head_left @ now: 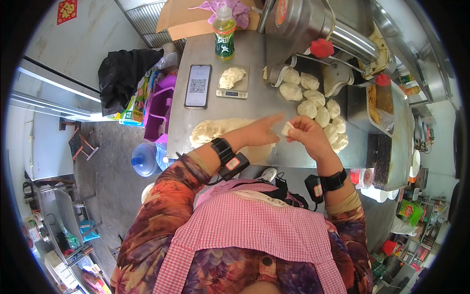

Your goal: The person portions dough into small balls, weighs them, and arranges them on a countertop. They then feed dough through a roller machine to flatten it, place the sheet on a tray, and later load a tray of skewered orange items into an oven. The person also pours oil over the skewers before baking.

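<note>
My left hand (264,128) reaches over the large, long mound of dough (205,132), its fingers apart and apparently empty. Just right of it, my right hand (306,134) pinches a small scrap of dough (287,128) between thumb and fingers. Several pale dough lumps (307,110) lie grouped behind and right of that hand. Behind the mound, a lump of dough (231,76) rests on a small digital scale (232,94), beside a phone (198,85) lying face up. All sit on the steel table (181,147); my left forearm covers part of the mound.
A green-labelled bottle (224,39) and cardboard box (181,17) stand at the back. A steel machine (357,41) with red knobs occupies the back right, beside a steel pan of orange filling (373,105). Purple baskets (159,105) and a blue water jug (143,159) are left of the table.
</note>
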Action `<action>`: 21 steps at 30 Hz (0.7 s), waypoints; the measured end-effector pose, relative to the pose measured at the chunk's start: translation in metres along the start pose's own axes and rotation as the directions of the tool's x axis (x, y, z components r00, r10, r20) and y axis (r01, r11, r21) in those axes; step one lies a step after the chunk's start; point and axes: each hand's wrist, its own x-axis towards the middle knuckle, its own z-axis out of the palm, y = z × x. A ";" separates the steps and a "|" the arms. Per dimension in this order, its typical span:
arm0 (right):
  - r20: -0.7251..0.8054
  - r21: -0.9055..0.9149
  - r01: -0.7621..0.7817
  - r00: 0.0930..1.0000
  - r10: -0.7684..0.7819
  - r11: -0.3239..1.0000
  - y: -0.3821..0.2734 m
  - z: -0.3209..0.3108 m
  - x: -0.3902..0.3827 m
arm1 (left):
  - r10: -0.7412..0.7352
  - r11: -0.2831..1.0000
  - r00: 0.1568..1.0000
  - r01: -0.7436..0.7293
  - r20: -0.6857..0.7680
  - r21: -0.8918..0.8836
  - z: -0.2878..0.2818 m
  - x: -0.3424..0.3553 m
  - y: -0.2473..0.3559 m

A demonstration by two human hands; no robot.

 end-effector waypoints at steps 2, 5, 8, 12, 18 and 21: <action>-0.068 0.190 0.020 0.998 -0.007 0.982 -0.002 0.001 0.001 | -0.052 0.921 0.986 -0.014 -0.158 -0.390 -0.005 0.001 0.012; 0.036 0.355 -0.022 0.999 0.010 0.935 0.002 0.002 0.002 | 0.015 0.999 0.986 -0.020 -0.167 -0.033 -0.014 0.006 0.021; 0.013 0.326 -0.005 1.000 0.001 0.945 0.007 -0.006 0.001 | -0.199 0.979 0.939 0.202 -0.281 -0.020 -0.030 0.018 0.012; -0.051 0.240 0.011 0.999 0.001 0.971 0.015 -0.020 0.000 | -0.114 0.926 0.722 0.326 -0.683 0.191 -0.087 0.039 -0.029; -0.068 0.110 -0.005 0.998 0.013 0.994 0.035 -0.028 -0.001 | 0.048 0.628 0.769 0.473 -0.637 0.618 -0.120 0.042 -0.071; -0.073 0.128 -0.016 0.997 0.025 0.992 0.037 -0.031 -0.002 | -0.203 0.930 0.709 0.356 -0.675 0.094 -0.134 0.046 -0.075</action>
